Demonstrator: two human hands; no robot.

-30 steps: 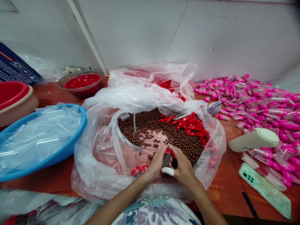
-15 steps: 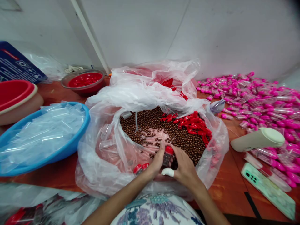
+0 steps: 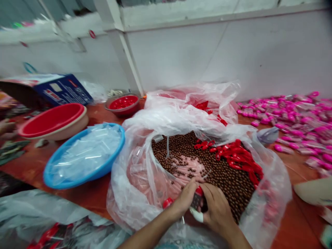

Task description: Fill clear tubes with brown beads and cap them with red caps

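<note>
My left hand (image 3: pixel 187 197) and my right hand (image 3: pixel 217 208) are closed around a small clear bottle (image 3: pixel 197 201) with a red cap and dark contents. A white wrapping covers my right thumb. Both hands are over the near side of a large clear plastic bag (image 3: pixel 120 173), rolled open. Inside it lie many brown beads (image 3: pixel 228 186), with red plastic caps (image 3: pixel 237 155) heaped on their right side. Empty clear tubes (image 3: pixel 138 169) lie at the left of the bag. Beside my left forearm is another red cap (image 3: pixel 167 202).
A blue basin (image 3: pixel 118 155) of clear tubes stands left, near a red basin (image 3: pixel 52 119) and a blue box (image 3: pixel 62 88). Farther back is a bowl (image 3: pixel 123 110) of red pieces. Pink-capped tubes (image 3: pixel 298 117) are piled right, near a pale cylindrical object (image 3: pixel 312 192).
The view has swung left and up, showing more of the box and wall. Both hands keep hold of the bottle. The phone at the right has almost left the view.
</note>
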